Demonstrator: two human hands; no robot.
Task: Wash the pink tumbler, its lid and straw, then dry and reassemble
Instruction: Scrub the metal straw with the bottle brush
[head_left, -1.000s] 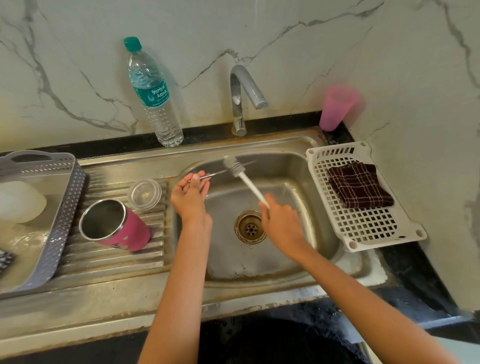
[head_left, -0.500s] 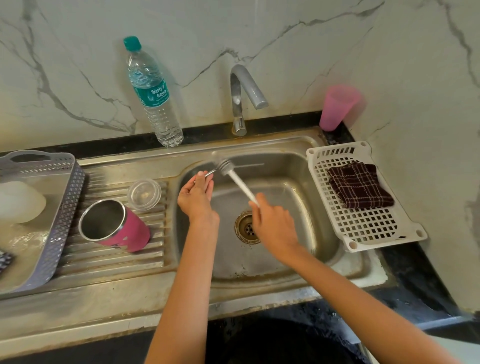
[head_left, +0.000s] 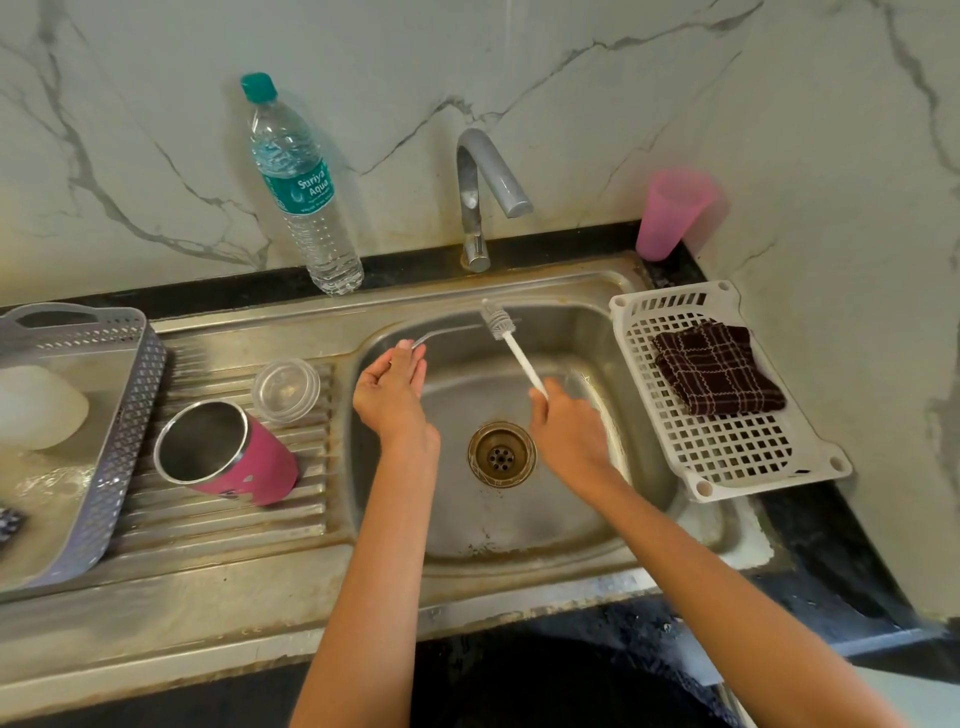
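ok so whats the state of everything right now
pink tumbler: on its side on the drainboard, lid off
lid: loose beside the pink tumbler
straw: pinched in left hand over sink
brush: held by right hand, bristles at the straw
tap: no water seen running
water bottle: upright, capped
cloth: folded in white basket

The single wide-angle view sits on the person's head, close above the sink (head_left: 509, 525), facing forward and steeply down, so the front edge of the worktop (head_left: 821, 561) lies at the bottom and the marble wall (head_left: 571, 78) fills the top.
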